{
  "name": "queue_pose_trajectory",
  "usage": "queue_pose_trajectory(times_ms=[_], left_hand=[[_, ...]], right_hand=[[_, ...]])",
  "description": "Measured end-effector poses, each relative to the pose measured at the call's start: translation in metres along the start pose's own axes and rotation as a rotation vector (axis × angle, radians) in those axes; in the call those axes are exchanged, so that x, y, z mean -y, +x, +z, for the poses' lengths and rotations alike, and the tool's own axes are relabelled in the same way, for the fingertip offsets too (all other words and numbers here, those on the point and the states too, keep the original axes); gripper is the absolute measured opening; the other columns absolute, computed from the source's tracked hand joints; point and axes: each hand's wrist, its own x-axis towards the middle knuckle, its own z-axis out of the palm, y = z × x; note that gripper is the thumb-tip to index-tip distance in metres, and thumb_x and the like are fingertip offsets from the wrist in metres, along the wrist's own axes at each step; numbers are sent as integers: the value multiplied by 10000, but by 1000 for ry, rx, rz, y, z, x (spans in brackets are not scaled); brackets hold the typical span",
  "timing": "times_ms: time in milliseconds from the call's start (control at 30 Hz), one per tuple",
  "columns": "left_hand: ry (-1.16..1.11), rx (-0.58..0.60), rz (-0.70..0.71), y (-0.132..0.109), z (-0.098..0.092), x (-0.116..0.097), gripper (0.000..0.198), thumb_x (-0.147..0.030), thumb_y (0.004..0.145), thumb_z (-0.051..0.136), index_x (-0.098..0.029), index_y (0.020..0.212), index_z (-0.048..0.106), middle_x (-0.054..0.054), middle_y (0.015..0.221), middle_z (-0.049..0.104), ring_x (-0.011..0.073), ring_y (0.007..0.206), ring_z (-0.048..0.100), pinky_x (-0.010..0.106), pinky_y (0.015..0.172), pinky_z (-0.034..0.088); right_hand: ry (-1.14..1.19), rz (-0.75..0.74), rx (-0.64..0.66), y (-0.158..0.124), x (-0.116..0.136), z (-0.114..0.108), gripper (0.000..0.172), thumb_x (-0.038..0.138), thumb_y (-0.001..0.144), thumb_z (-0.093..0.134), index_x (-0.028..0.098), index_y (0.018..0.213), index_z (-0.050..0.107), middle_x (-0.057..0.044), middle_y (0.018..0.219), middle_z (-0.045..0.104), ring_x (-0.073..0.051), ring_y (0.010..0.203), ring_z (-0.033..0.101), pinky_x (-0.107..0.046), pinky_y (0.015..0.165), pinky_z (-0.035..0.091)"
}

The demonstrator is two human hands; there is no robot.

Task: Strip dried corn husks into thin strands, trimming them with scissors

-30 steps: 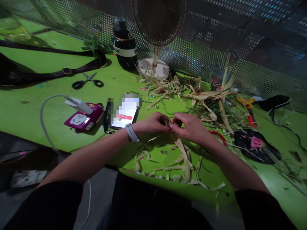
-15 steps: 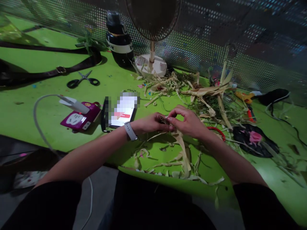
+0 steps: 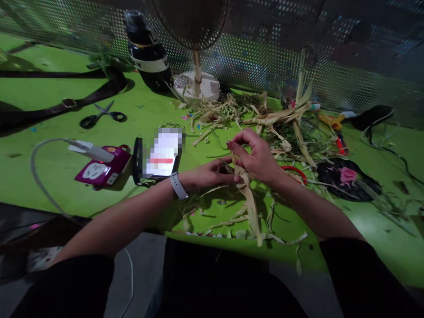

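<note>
My left hand (image 3: 215, 173), with a pale watch (image 3: 179, 185) on its wrist, is closed on a bundle of dry, straw-coloured leaf strips that look like corn husk (image 3: 251, 205). The long end of the husk hangs down toward the table's front edge. Just above and to the right, my right hand (image 3: 256, 157) pinches a thin upper strip of the same husk between thumb and forefinger. Behind the fingers, the middle of the bundle is partly hidden. Loose scraps of husk (image 3: 232, 221) lie on the green table below my hands.
A heap of dry and green leaves (image 3: 281, 128) lies beyond my right hand. A fan (image 3: 197, 84) and dark bottle (image 3: 150, 62) stand at the back. To the left are a lit phone (image 3: 164, 152), a purple power socket (image 3: 102, 168) and scissors (image 3: 102, 115).
My right hand has risen a little away from the left, drawing a thin strip upward. The left hand keeps its hold. The whole view has shifted slightly.
</note>
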Motion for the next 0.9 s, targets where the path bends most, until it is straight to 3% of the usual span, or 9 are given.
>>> queue_pose_trajectory(times_ms=[167, 300, 400, 567, 733, 833, 900], left_hand=[[22, 124, -23, 0, 6, 0, 266, -370, 812, 681, -111, 872, 700, 23, 684, 611, 77, 586, 499, 207, 564, 406], [-34, 204, -42, 0, 17, 2, 416, -322, 771, 729, -160, 1146, 650, 46, 827, 677, 107, 688, 575, 231, 650, 463], [-50, 168, -32, 0, 18, 3, 466, -304, 759, 744, -186, 1192, 623, 42, 835, 687, 122, 720, 607, 259, 698, 489], [-48, 135, 51, 0, 15, 1, 227, -291, 796, 708, -147, 971, 707, 68, 929, 702, 153, 885, 643, 284, 863, 486], [-92, 108, 51, 1, 18, 0, 200, -265, 754, 751, -139, 909, 730, 69, 894, 723, 139, 826, 657, 281, 837, 504], [-158, 43, 58, 0, 13, -3, 238, -243, 734, 772, -151, 950, 728, 58, 902, 729, 126, 829, 659, 262, 829, 506], [-229, -59, 86, -2, 6, -5, 277, -247, 716, 788, -167, 972, 721, 39, 875, 725, 110, 791, 656, 236, 780, 509]], right_hand=[[20, -1, -10, 2, -5, -1, 323, 488, 881, 576, 183, 777, 563, -7, 781, 551, -140, 751, 514, -289, 718, 414], [26, -25, -156, 3, -2, -2, 325, 503, 893, 552, 190, 809, 563, -7, 808, 543, -134, 762, 519, -285, 724, 428], [0, -81, -175, 3, 2, -5, 320, 505, 892, 555, 196, 812, 572, -5, 800, 544, -133, 762, 521, -287, 730, 434], [0, -100, -187, 1, 1, -3, 322, 508, 877, 575, 195, 802, 591, 1, 777, 548, -129, 738, 528, -286, 716, 440], [-37, -98, -225, 4, -4, -1, 349, 532, 878, 560, 195, 792, 597, -5, 779, 569, -133, 737, 538, -286, 713, 439], [-70, -74, -138, 7, -5, -11, 386, 564, 892, 513, 192, 868, 612, -20, 809, 597, -145, 761, 557, -290, 722, 427], [-111, -42, 33, 9, -6, -22, 428, 583, 913, 453, 189, 894, 621, -20, 781, 607, -147, 729, 556, -285, 689, 405]])
